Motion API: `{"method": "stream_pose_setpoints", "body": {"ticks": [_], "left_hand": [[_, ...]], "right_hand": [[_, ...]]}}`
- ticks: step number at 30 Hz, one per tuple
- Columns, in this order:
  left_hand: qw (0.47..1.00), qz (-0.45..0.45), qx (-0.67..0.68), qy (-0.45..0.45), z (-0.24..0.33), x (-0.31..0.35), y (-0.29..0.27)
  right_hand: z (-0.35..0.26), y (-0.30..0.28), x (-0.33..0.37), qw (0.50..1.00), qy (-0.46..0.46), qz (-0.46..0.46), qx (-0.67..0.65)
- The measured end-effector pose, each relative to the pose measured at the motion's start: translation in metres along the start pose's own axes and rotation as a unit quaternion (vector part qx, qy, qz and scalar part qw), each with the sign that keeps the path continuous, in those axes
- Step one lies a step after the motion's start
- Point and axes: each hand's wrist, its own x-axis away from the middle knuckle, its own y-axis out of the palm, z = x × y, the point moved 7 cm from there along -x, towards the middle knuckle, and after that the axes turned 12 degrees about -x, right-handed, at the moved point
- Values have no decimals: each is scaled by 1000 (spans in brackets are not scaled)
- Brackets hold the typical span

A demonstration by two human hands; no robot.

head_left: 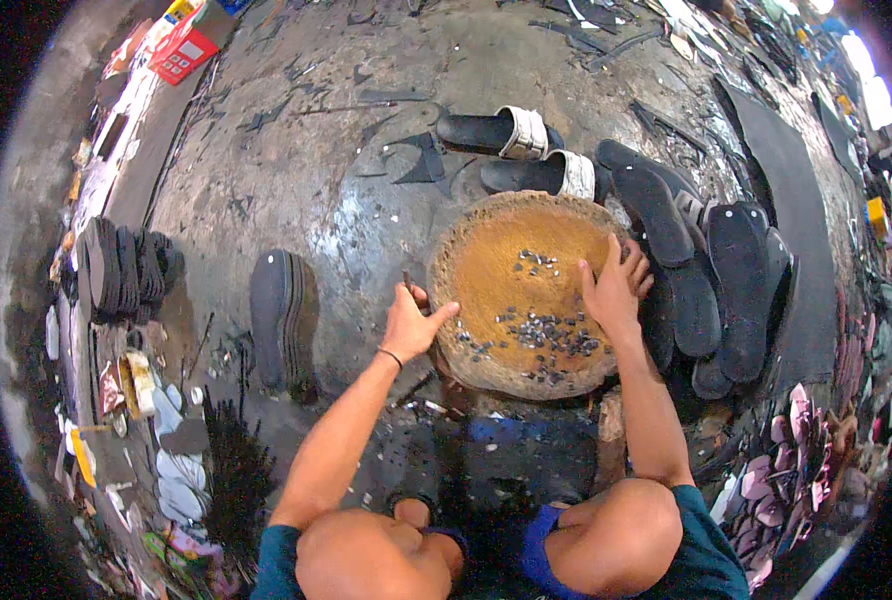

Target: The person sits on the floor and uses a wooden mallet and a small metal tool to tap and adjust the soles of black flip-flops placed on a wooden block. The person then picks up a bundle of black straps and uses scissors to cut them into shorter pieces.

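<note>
A round, thick block (486,235) with a worn yellow-brown top stands on the floor in front of me. Small dark bits (556,330) lie scattered over its near half, and a smaller cluster rests farther back. My left hand (416,322) is at the block's left side, its thumb reaching the rim. The fingers of that hand are curled round a thin dark stick-like tool (407,282), mostly hidden in the grip. My right hand (616,288) rests on the block's right edge with fingers spread, the thumb lying on top.
Dark soles (736,290) are heaped right of the block. Two slippers with white straps (576,174) lie behind it. Stacked dark soles (271,315) stand to the left, with more stacks (116,270) beyond. A dark sheet (801,250) is at far right; a red box (183,48) far left.
</note>
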Motion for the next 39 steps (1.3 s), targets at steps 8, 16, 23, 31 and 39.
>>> {"method": "stream_pose_setpoints", "body": {"ticks": [8,16,23,31,39], "left_hand": [[997,61,47,7,-40,17,-23],[847,405,-343,28,-130,57,-192],[975,187,-86,-77,-170,53,-198],[883,-140,446,-35,32,85,-53],[908,-67,411,-45,25,94,-19]], "right_hand": [[-7,12,2,995,83,-39,-37],[43,18,29,974,124,-26,-190],[-86,-62,108,966,-93,1,-241],[-179,22,167,751,1,-330,-572],[-146,34,159,735,-2,-263,-625]]}}
